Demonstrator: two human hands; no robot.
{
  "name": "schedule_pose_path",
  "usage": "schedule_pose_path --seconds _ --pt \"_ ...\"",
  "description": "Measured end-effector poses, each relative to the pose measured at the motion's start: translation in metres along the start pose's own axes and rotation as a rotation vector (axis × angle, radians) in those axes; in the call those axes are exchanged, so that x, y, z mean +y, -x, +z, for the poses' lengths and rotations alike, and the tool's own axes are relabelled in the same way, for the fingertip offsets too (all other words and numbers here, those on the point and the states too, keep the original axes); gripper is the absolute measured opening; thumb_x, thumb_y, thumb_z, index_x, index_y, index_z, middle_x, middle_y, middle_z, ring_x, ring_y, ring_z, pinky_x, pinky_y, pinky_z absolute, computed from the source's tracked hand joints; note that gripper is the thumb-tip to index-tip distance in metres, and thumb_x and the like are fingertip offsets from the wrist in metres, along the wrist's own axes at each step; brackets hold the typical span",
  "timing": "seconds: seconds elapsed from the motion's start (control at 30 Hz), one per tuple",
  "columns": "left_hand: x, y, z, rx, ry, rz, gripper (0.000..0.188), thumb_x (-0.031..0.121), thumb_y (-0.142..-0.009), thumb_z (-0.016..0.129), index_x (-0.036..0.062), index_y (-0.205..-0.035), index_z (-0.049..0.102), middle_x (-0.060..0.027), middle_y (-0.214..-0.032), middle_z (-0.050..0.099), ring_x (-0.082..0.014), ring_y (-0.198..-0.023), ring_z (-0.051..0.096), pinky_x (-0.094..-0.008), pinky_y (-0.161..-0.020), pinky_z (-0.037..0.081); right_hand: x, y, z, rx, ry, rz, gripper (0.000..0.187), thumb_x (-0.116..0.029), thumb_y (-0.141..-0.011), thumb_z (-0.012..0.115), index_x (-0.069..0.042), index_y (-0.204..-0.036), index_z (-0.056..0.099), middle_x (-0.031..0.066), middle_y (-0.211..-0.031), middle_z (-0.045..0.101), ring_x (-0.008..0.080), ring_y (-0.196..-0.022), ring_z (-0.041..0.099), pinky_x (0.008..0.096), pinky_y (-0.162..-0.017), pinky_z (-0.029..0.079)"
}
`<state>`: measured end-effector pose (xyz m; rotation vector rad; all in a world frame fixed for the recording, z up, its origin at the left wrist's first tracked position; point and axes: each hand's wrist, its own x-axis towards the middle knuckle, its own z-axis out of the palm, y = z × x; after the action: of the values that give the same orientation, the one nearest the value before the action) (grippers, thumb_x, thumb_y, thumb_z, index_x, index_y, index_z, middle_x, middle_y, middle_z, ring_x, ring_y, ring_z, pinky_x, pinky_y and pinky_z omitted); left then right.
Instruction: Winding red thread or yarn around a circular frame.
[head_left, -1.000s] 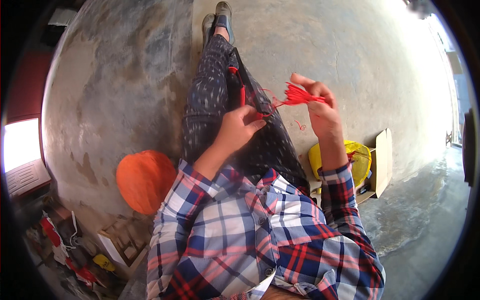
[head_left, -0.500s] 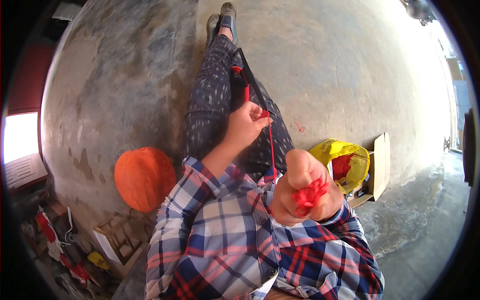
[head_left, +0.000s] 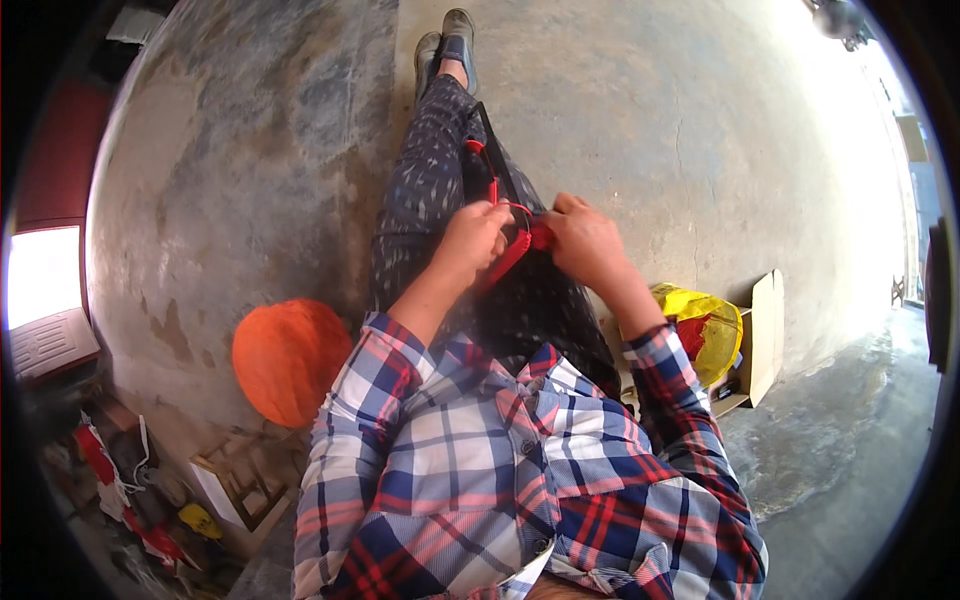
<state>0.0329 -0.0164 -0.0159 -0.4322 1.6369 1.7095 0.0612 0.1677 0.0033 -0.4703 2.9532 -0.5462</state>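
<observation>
Head view, centre of the frame: two bare hands work close together above the outstretched legs, and what catches my eye is the narrow gap between them. A bundle of red cord [head_left: 541, 236] sits there, up against the right hand [head_left: 588, 243], whose fingers are closed around it, its free end poking toward the left of the frame. The left hand [head_left: 470, 240] is just beside, thumb and forefinger pinched on a thin red loop [head_left: 519, 206] that arches across toward the bundle. Below, a red-wrapped strip [head_left: 509, 262] slants from the bundle's left edge toward the lower left, so most of its long axis lies nearer the left hand. From the upper middle of the frame, a black bar [head_left: 497, 155] slopes down between the hands, over the patterned trousers [head_left: 415, 185]. Whether the left fingers grip the bar too, I can't tell. Right of centre, a yellow bag [head_left: 724, 345] is by an open cardboard box [head_left: 767, 335].
</observation>
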Motion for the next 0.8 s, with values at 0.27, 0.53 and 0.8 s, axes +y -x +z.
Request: schedule_pose_path --seconds 0.27,0.53,0.8 --pt "-0.009 -0.006 0.001 0.048 -0.029 0.223 0.015 0.02 -0.097 0.051 0.011 -0.086 0.053 0.0041 -0.06 0.047 -0.0036 -0.041 0.033 -0.02 -0.036 0.021 -0.008 -0.014 0.028 0.096 -0.493 0.07 0.035 -0.005 -0.074 0.065 0.001 -0.108 0.057 0.0184 -0.099 0.061 0.0361 -0.089 0.063 0.0401 -0.079 0.051" --pt "0.018 0.018 -0.014 -0.146 0.436 0.054 0.005 0.009 -0.094 0.05 0.0085 -0.091 0.054 0.0031 -0.06 0.047 -0.0037 -0.041 0.034 -0.0186 -0.036 0.022 -0.011 -0.005 -0.001 0.284 -0.654 -0.1 0.025 -0.011 -0.076 0.074 -0.003 -0.098 0.066 0.0095 -0.102 0.061 0.0212 -0.099 0.058 0.0349 -0.083 0.049" --pt "0.017 0.014 -0.011 -0.179 0.386 0.068 0.009 0.013 -0.092 0.054 0.0073 -0.086 0.056 -0.0004 -0.067 0.052 -0.0044 -0.046 0.037 -0.0187 -0.039 0.025 0.02 -0.017 0.004 0.34 -1.558 0.203 0.021 -0.021 -0.09 0.064 -0.005 -0.102 0.065 0.0074 -0.103 0.061 0.0241 -0.103 0.058 0.0382 -0.088 0.047"
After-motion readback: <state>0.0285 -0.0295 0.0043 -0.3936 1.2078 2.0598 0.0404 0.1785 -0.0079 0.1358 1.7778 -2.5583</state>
